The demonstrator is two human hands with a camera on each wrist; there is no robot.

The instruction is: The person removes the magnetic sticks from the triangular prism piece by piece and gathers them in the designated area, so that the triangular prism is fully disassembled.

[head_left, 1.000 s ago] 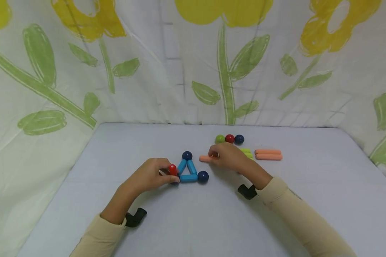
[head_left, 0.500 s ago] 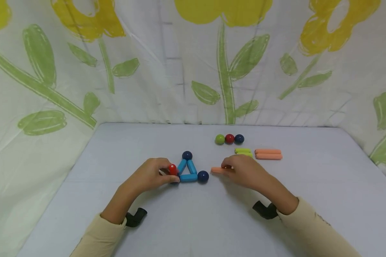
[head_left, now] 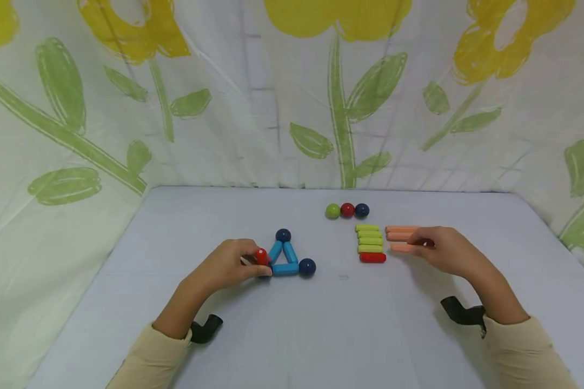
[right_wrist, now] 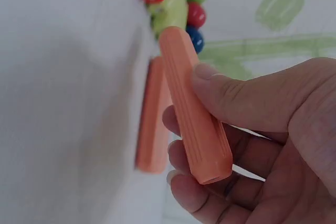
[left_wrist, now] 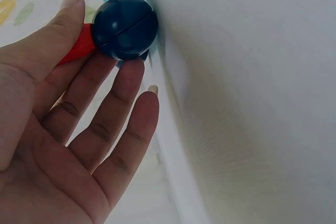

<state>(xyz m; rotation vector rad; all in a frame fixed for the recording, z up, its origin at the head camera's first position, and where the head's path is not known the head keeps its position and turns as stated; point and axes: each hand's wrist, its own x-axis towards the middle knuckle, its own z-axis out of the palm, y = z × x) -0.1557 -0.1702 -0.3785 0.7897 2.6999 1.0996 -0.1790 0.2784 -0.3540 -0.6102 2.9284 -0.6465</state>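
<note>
My left hand [head_left: 229, 265] holds a corner of a flat triangle of blue magnetic rods [head_left: 285, 269] and dark blue balls [head_left: 307, 267]. Its thumb and fingers close around a dark blue ball [left_wrist: 126, 27] there, from which a red magnetic rod [head_left: 261, 256] stands upright. Over to the right, my right hand [head_left: 443, 251] pinches an orange magnetic rod [right_wrist: 194, 108] between thumb and fingers. This rod is just in front of two more orange rods [head_left: 400, 236] lying side by side, partly covered by the fingers in the head view.
Several yellow-green rods [head_left: 370, 241] lie in a stack with a red rod [head_left: 372, 257] in front. Behind them sit a green ball [head_left: 333, 210], a red ball [head_left: 347, 210] and a dark blue ball [head_left: 362, 210] in a row. A flowered cloth [head_left: 272, 108] hangs behind the table.
My right hand has carried the orange rod from beside the triangle rightward to the other orange rods, uncovering the yellow-green stack and red rod. The left hand has stayed put.
</note>
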